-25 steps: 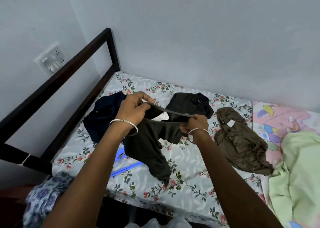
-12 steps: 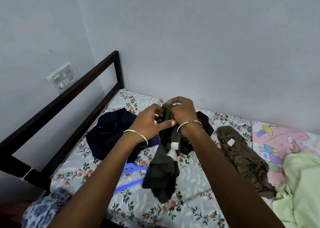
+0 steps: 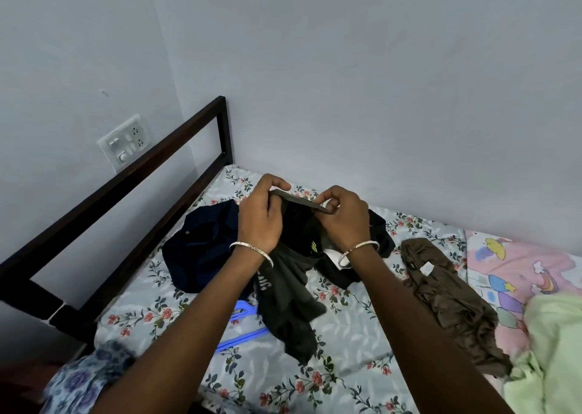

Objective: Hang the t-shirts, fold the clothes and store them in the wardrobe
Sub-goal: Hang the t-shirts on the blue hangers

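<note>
I hold a dark grey t-shirt (image 3: 289, 303) up over the bed. My left hand (image 3: 259, 216) grips one side of its neckband and my right hand (image 3: 341, 213) pinches the other side, so the band is stretched between them. The rest of the shirt hangs down and touches the floral bedsheet (image 3: 346, 379). A blue plastic hanger (image 3: 242, 325) lies on the sheet, partly under the shirt. A navy garment (image 3: 201, 250) lies to the left, a black garment (image 3: 378, 240) behind my right wrist, and a crumpled brown garment (image 3: 447, 300) to the right.
A dark metal bed rail (image 3: 132, 174) runs along the left side, with a wall switchboard (image 3: 124, 142) behind it. A pink cartoon-print cloth (image 3: 519, 265) and a pale green cloth (image 3: 554, 357) lie at the right. A blue floral fabric (image 3: 82, 379) sits at bottom left.
My hands were together bunching the shirt's neck; now they have moved apart and stretch the neckband open. The view has tilted upward a little.
</note>
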